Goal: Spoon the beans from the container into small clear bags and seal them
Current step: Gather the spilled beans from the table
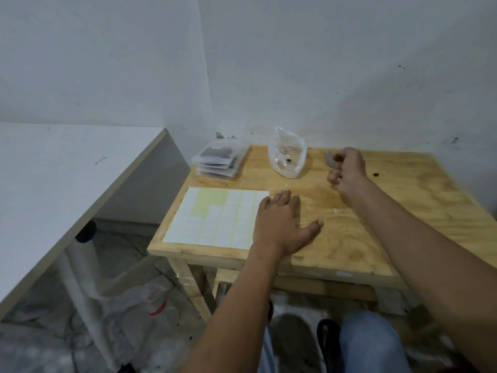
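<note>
A crumpled clear plastic bag (pixel 287 157) with a few dark beans in it stands at the back of the wooden table (pixel 376 224). A stack of small sealed clear bags (pixel 219 160) holding dark beans lies at the back left corner. My right hand (pixel 348 170) hovers to the right of the crumpled bag, fingers curled round a small grey object (pixel 329 159); what it is I cannot make out. My left hand (pixel 282 222) lies flat on the table, fingers straight, touching the right edge of a label sheet (pixel 215 216).
The label sheet is white with some stickers peeled off its upper left. One loose dark bean (pixel 375 174) lies right of my right hand. A white desk (pixel 67 189) stands to the left, and walls close off the table's back. My knee (pixel 371 343) is below the table's front edge.
</note>
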A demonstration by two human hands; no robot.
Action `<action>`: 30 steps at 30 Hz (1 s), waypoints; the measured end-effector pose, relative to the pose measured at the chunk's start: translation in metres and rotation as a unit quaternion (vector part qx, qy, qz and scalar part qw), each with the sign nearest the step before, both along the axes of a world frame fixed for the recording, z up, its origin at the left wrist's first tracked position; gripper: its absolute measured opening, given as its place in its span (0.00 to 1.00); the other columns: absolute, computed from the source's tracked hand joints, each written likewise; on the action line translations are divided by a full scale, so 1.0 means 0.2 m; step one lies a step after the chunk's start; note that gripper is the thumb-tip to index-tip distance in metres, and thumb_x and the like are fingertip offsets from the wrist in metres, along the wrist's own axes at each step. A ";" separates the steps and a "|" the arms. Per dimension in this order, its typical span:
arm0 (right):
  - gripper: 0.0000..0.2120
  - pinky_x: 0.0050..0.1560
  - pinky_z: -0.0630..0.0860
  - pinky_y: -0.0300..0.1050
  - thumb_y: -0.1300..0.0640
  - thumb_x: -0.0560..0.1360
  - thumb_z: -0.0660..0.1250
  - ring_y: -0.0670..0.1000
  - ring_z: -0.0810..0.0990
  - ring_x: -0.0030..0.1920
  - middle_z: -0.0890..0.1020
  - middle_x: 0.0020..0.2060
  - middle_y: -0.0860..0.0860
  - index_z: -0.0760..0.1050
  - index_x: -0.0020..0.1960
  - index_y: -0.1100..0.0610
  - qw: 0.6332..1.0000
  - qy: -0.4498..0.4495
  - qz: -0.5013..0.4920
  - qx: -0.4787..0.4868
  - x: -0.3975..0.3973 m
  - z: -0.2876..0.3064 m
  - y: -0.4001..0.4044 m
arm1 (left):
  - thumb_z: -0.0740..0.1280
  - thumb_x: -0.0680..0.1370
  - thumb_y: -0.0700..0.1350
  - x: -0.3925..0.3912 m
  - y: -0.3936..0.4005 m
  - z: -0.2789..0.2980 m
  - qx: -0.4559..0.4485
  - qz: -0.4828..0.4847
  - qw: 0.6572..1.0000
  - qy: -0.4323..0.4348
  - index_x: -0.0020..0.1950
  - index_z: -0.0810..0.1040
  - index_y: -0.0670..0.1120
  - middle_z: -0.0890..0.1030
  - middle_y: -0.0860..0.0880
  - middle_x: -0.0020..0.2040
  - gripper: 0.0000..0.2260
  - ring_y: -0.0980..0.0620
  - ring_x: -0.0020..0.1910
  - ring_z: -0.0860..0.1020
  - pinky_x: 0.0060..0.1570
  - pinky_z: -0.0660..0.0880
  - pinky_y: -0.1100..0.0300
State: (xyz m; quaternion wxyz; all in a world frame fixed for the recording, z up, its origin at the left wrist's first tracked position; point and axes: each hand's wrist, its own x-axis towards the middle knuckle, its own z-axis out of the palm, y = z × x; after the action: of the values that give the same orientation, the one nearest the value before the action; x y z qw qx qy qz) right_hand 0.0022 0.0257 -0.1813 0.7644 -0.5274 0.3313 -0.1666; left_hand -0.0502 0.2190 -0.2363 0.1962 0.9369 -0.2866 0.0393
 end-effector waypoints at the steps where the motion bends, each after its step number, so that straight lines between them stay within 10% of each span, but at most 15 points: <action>1: 0.10 0.22 0.51 0.35 0.61 0.75 0.54 0.46 0.53 0.20 0.61 0.23 0.47 0.67 0.37 0.55 0.997 -0.029 -0.004 0.078 -0.03 0.02 -0.03 | 0.58 0.78 0.71 0.00 0.00 0.00 0.001 -0.001 1.000 0.001 0.78 0.67 0.47 0.62 0.44 0.82 0.37 0.47 0.82 0.57 0.80 0.52 0.47; 8: 0.15 0.23 0.51 0.34 0.54 0.79 0.56 0.46 0.56 0.20 0.64 0.24 0.47 0.67 0.35 0.54 0.997 -0.015 0.032 0.074 -0.30 0.07 -0.29 | 0.59 0.78 0.70 -0.02 0.01 0.01 0.002 -0.004 1.000 0.010 0.79 0.66 0.47 0.60 0.45 0.83 0.37 0.48 0.82 0.56 0.80 0.51 0.48; 10: 0.18 0.25 0.56 0.39 0.51 0.81 0.61 0.49 0.60 0.21 0.65 0.24 0.49 0.68 0.34 0.55 0.987 0.066 0.035 -0.144 -0.38 0.06 -0.35 | 0.58 0.78 0.70 -0.02 0.01 0.02 0.005 -0.005 1.000 0.009 0.80 0.66 0.47 0.61 0.45 0.82 0.38 0.48 0.82 0.56 0.80 0.51 0.48; 14: 0.23 0.36 0.69 0.44 0.48 0.77 0.73 0.56 0.78 0.32 0.82 0.33 0.61 0.78 0.33 0.64 0.814 0.122 0.086 -0.562 -0.47 -0.02 -0.41 | 0.57 0.79 0.70 -0.03 0.01 0.02 0.009 -0.006 1.000 0.007 0.80 0.65 0.47 0.61 0.45 0.82 0.38 0.48 0.82 0.56 0.80 0.51 0.49; 17: 0.08 0.36 0.68 0.42 0.50 0.73 0.78 0.44 0.75 0.38 0.85 0.44 0.52 0.87 0.44 0.56 0.775 0.135 0.129 -0.604 -0.48 -0.05 -0.38 | 0.57 0.79 0.70 -0.04 0.01 0.02 0.008 -0.005 1.000 0.004 0.80 0.65 0.47 0.61 0.45 0.82 0.37 0.48 0.82 0.56 0.80 0.51 0.49; 21: 0.14 0.45 0.69 0.43 0.49 0.72 0.78 0.50 0.78 0.49 0.84 0.54 0.52 0.87 0.55 0.54 0.765 0.161 0.134 -0.609 -0.46 -0.10 -0.34 | 0.57 0.79 0.71 -0.03 0.01 0.02 0.010 -0.003 1.000 0.006 0.80 0.64 0.47 0.61 0.45 0.82 0.38 0.48 0.82 0.56 0.80 0.51 0.49; 30: 0.05 0.46 0.71 0.44 0.55 0.76 0.75 0.53 0.80 0.50 0.84 0.51 0.53 0.87 0.50 0.54 0.759 0.145 0.140 -0.619 -0.44 -0.13 -0.28 | 0.57 0.78 0.71 -0.02 0.00 0.02 0.010 0.001 1.000 0.003 0.80 0.65 0.48 0.61 0.46 0.82 0.38 0.48 0.82 0.57 0.80 0.51 0.49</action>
State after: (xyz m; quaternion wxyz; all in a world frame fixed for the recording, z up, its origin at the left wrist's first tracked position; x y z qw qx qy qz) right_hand -0.0858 -0.0305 -0.2077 0.2295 -0.9440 0.1856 -0.1476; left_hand -0.0543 0.2198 -0.2332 0.1877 0.9392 -0.2857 0.0334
